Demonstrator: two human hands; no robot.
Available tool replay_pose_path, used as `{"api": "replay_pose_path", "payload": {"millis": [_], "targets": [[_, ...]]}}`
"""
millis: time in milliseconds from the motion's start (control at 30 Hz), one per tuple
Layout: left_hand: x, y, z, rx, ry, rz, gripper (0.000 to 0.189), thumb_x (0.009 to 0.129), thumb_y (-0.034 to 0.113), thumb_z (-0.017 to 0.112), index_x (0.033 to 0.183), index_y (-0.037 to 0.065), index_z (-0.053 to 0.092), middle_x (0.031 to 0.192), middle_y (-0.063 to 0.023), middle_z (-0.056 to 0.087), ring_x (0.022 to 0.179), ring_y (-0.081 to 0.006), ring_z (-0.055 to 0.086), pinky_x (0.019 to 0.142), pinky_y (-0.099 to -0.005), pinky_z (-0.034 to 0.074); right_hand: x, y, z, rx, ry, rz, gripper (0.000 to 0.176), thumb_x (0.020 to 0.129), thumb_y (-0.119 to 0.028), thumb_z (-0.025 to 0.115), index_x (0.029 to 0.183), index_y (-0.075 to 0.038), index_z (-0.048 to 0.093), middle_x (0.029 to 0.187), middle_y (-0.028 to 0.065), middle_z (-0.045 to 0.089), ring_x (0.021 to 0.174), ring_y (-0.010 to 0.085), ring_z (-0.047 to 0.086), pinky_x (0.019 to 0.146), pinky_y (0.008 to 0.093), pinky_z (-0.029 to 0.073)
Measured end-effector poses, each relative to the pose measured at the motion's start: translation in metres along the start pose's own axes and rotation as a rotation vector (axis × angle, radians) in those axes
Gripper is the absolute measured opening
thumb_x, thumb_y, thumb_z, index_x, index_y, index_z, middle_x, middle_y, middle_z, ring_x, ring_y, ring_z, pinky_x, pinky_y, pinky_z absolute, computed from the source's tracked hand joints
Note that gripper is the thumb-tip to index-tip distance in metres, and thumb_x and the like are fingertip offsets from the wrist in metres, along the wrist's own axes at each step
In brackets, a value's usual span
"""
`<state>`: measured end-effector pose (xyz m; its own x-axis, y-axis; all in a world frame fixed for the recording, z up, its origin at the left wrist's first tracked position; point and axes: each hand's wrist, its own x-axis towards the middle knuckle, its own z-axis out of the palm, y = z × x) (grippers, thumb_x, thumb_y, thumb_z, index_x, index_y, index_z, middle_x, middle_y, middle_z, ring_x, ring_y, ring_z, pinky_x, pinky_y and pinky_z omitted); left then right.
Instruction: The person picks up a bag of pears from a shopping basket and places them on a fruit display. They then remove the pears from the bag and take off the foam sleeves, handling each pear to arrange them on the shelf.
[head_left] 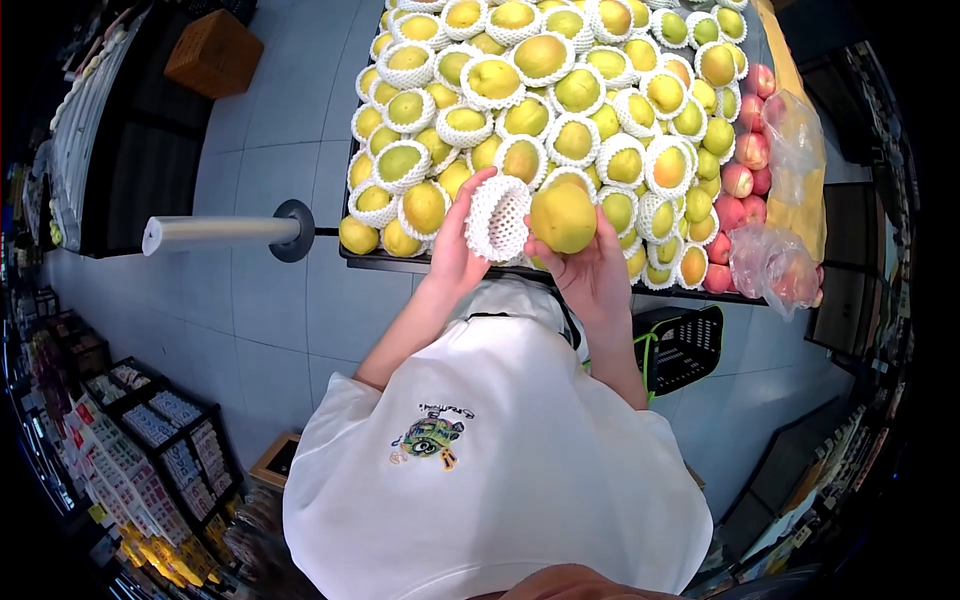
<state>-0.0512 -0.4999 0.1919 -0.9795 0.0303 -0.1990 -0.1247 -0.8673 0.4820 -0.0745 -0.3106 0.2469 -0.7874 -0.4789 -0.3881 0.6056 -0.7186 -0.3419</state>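
Observation:
My left hand (463,240) holds a white foam fruit net (497,218), its open side facing up and nothing inside it. Just to its right, my right hand (592,275) grips a bare yellow pear (563,217) from below and the side. The net and the pear are close together, above the front edge of the fruit display. Beneath and beyond both hands lies a heap of yellow-green pears (493,77), most of them sitting in white foam nets.
Red fruits (737,180) line the display's right side, with clear plastic bags (775,265) over some. A black basket (685,350) with a green handle is below right. A roll of clear bags (220,233) juts out at left. Packaged goods (165,430) fill a lower-left shelf.

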Motion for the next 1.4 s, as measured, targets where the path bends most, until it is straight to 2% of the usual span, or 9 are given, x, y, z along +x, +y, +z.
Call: {"api": "replay_pose_path", "payload": {"millis": [267,433,533,767,933,1167,1267,1333,1400], "targets": [[0.003,0.0,-0.001,0.053,-0.011,0.011,0.056,0.112,0.042,0.039,0.156,0.008,0.039,0.149,-0.0112,0.053,0.14,-0.0275,0.051,0.118,-0.0461,0.043,0.005,-0.004,-0.011,0.061,-0.141,0.092,0.057,0.111,-0.041,0.044,0.148,0.003,0.044,0.14,0.0223,0.059,0.119,0.0335,0.067,0.101,0.0424,0.062],[0.004,-0.003,-0.001,0.181,-0.035,0.101,0.057,0.112,0.043,0.04,0.156,0.007,0.039,0.148,-0.0114,0.054,0.138,-0.0259,0.052,0.116,-0.0444,0.043,-0.004,0.005,0.014,-0.921,-0.01,-0.444,0.071,0.09,-0.008,0.08,0.148,0.003,0.04,0.129,0.0183,0.061,0.117,0.0241,0.067,0.099,0.0345,0.059],[0.003,-0.004,0.001,0.176,-0.064,0.139,0.055,0.111,0.04,0.045,0.154,0.007,0.04,0.148,-0.0158,0.053,0.138,-0.0254,0.052,0.115,-0.0425,0.043,-0.002,0.016,0.013,-1.037,0.017,-0.612,0.072,0.08,-0.005,0.088,0.138,0.001,0.046,0.128,0.0167,0.062,0.114,0.0203,0.067,0.096,0.0317,0.058],[0.007,-0.003,0.002,0.286,-0.113,0.217,0.058,0.109,0.041,0.047,0.153,0.004,0.04,0.15,-0.0194,0.05,0.138,-0.029,0.052,0.114,-0.0424,0.044,0.003,0.018,0.004,-1.19,0.002,-0.431,0.064,0.078,-0.01,0.091,0.13,-0.003,0.054,0.118,0.0104,0.062,0.103,0.0155,0.068,0.083,0.0278,0.057],[0.012,-0.009,-0.006,0.269,-0.164,0.18,0.056,0.109,0.039,0.046,0.15,0.002,0.043,0.149,-0.0194,0.051,0.134,-0.0275,0.054,0.114,-0.0416,0.044,0.009,0.013,0.008,-1.606,-0.136,-0.665,0.075,0.076,-0.008,0.092,0.14,-0.005,0.051,0.119,0.0061,0.061,0.079,0.007,0.056,0.071,0.0225,0.05],[0.012,-0.019,-0.013,0.31,-0.147,0.105,0.055,0.11,0.047,0.038,0.142,0.004,0.05,0.144,-0.0198,0.056,0.131,-0.0314,0.058,0.11,-0.0464,0.048,0.015,0.012,0.001,-1.344,-0.044,-0.455,0.074,0.075,-0.009,0.093,0.136,-0.003,0.05,0.112,0.0061,0.063,0.081,0.0066,0.057,0.071,0.0215,0.049],[0.011,-0.013,-0.003,0.157,-0.064,0.053,0.052,0.11,0.044,0.039,0.138,0.003,0.053,0.139,-0.0189,0.06,0.132,-0.0319,0.057,0.112,-0.0459,0.046,0.021,0.022,-0.006,-1.336,-0.016,-0.503,0.072,0.076,-0.008,0.093,0.133,-0.002,0.049,0.107,0.0055,0.064,0.08,0.0073,0.056,0.072,0.0209,0.049],[0.012,-0.009,-0.004,-0.293,-0.049,-0.098,0.054,0.109,0.048,0.037,0.136,0.006,0.055,0.138,-0.0196,0.061,0.134,-0.0375,0.055,0.113,-0.052,0.045,0.025,0.034,-0.013,-1.055,0.031,-0.62,0.075,0.074,-0.02,0.096,0.132,-0.003,0.051,0.123,0.0095,0.058,0.086,0.0108,0.059,0.073,0.0247,0.05],[0.013,-0.009,-0.005,-0.395,-0.037,-0.141,0.054,0.108,0.051,0.038,0.134,0.008,0.057,0.137,-0.0199,0.062,0.134,-0.0413,0.055,0.113,-0.0557,0.044,0.027,0.038,-0.024,-1.204,0.11,-0.735,0.073,0.078,-0.02,0.093,0.135,-0.003,0.051,0.126,0.0104,0.055,0.09,0.0118,0.059,0.077,0.0263,0.051]]}}
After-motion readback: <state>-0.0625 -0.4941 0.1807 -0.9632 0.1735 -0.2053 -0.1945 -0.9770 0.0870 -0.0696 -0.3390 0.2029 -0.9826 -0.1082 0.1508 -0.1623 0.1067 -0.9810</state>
